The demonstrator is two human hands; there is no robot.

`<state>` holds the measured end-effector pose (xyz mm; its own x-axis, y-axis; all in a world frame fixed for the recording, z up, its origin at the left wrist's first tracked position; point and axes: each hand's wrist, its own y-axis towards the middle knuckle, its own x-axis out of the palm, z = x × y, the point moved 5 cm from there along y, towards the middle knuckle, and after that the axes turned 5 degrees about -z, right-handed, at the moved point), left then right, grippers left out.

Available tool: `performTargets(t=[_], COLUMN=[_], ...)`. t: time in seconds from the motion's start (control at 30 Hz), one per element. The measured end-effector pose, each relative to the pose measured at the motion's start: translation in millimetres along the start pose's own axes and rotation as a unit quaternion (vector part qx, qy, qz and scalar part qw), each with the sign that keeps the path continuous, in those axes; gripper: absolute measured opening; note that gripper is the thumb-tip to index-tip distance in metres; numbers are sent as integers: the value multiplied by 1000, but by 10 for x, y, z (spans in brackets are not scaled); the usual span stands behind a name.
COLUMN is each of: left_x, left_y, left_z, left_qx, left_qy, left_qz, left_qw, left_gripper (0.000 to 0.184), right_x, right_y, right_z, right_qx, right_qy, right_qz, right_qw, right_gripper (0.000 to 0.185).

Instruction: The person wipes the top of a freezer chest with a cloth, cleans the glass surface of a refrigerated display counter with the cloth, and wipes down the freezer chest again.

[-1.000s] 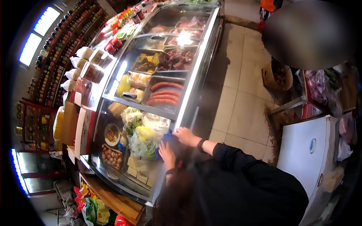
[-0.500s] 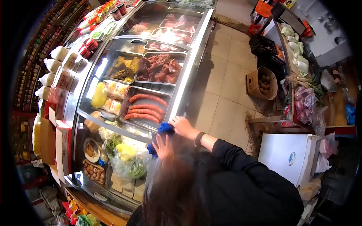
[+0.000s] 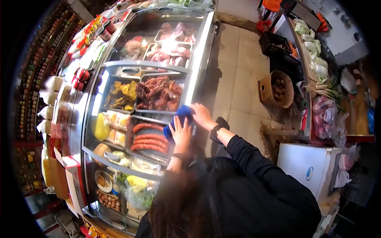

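Note:
A crumpled blue cloth (image 3: pixel 184 112) lies against the glass top of a display case (image 3: pixel 197 51), near its right edge. Over it my left hand (image 3: pixel 181 135) presses with fingers spread, gripping the cloth against the glass. At the cloth's right side, my right hand (image 3: pixel 203 116) has its fingers curled onto the cloth beside the case's edge; its fingertips are partly hidden. Beneath the glass, close to my left hand, are red sausages (image 3: pixel 149 142) in a metal tray. A tray of dark reddish meat (image 3: pixel 158 93) sits just above the hands.
Jars (image 3: pixel 83 74) and packets line the case's left side. Vegetables in a plastic bag (image 3: pixel 136 194) lie inside, lower down. Right of the tiled floor (image 3: pixel 248 91) stand a box of round brown produce (image 3: pixel 263 89), a black crate (image 3: pixel 274 44) and a white cabinet (image 3: pixel 301 164).
Both hands and the blue cloth have moved up along the case's right edge, from below the sausages to beside their upper end. The camera's view has shifted slightly.

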<state>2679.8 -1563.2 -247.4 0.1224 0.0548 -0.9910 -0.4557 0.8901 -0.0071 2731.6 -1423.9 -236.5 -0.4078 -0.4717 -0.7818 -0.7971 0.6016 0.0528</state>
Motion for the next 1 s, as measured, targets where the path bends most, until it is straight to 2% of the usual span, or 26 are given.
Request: performTargets(t=[0.27,0.33,0.53,0.6,0.77,0.87,0.93,1.0], left_x=[98,155,45,-39,167,195,265,273], left_y=[1482,1739,2315,2481,3022,3473,3856,4275], left_z=[353,435,712,792,770,828,864,940], left_qx=[-35,-47,-69,-72,-67,-79,-82,-82], left_qy=[29,53,59,20,39,-19,-30,-33], left_qz=[-29,-32,-23,-38,-31,-23,-16,-29], left_qw=[999,997,996,996,996,996,996,996], left_gripper=[52,52,55,49,55,56,56,56], right_x=[-511,-632,-951,-1020,-1092,-1242,-1383,-1551], right_y=[909,1091,1626,1768,2230,2668,2993,3304], right_z=[865,1006,1376,1478,1826,2052,2214,2413], right_qx=[2,-20,-32,-30,-26,-60,-62,-69], right_qy=[55,44,16,47,60,27,2,-9], right_qz=[19,-39,-80,-88,-108,-93,-112,-90], right_qw=[998,998,996,995,992,994,992,994], right_gripper=[30,30,38,33,35,38,38,38])
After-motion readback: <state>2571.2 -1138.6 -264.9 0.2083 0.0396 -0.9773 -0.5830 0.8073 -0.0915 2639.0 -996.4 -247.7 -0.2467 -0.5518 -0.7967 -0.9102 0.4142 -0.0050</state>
